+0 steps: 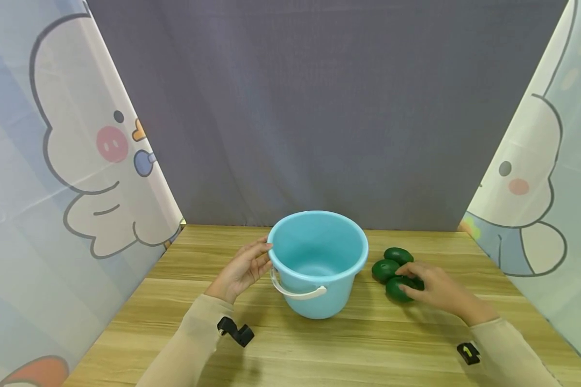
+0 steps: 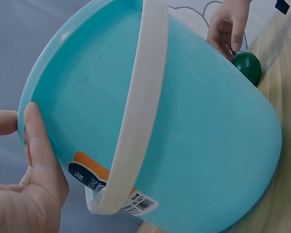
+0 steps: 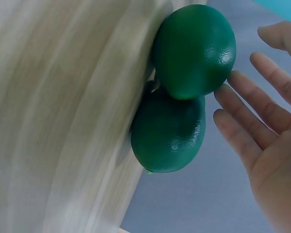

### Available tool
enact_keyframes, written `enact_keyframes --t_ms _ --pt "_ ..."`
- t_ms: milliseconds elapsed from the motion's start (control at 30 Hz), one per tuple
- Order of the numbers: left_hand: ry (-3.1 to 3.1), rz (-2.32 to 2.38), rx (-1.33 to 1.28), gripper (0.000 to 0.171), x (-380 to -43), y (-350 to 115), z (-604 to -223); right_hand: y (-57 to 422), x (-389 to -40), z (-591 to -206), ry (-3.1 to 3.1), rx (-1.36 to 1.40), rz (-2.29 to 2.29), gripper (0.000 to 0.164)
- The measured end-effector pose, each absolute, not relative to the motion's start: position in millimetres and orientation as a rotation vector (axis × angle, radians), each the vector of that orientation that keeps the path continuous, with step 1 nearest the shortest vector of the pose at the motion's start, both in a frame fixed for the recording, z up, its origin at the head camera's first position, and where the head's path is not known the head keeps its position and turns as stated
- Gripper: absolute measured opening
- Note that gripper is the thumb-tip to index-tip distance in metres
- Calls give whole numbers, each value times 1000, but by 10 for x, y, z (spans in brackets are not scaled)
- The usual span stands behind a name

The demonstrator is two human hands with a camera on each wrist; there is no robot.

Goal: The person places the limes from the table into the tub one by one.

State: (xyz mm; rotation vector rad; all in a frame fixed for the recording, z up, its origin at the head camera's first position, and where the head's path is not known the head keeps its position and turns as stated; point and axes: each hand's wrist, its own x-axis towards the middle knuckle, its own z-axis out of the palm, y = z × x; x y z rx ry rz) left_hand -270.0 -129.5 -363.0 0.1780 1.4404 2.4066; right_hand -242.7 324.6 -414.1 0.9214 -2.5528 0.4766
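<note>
A light-blue bucket (image 1: pixel 314 295) with a white handle (image 1: pixel 297 294) stands upright on the wooden table. My left hand (image 1: pixel 244 270) holds its left rim between thumb and fingers; the left wrist view shows the thumb (image 2: pixel 36 131) against the bucket wall. To the right of the bucket lie several glossy dark-green fruits, avocado-like in shape, among them a front one (image 1: pixel 398 290), a left one (image 1: pixel 384 271) and a back one (image 1: pixel 398 255). My right hand (image 1: pixel 431 287) is over the front and right fruits, partly hiding them. Its fingers are spread beside the fruits (image 3: pixel 194 51) in the right wrist view.
The wooden table (image 1: pixel 319 355) ends at a dark grey cloth backdrop (image 1: pixel 319 118). Cartoon-printed curtains (image 1: pixel 39 215) flank both sides. A label (image 2: pixel 140 203) is stuck on the bucket, and the white handle hangs down on its near-left side.
</note>
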Motion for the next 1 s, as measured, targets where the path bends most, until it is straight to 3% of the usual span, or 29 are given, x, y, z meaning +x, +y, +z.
enact_keyframes --t_ms 1000 --pt "1432 2407 182 45 -2714 -1300 -3645 3258 -2438 -4291 -2617 861 478 43"
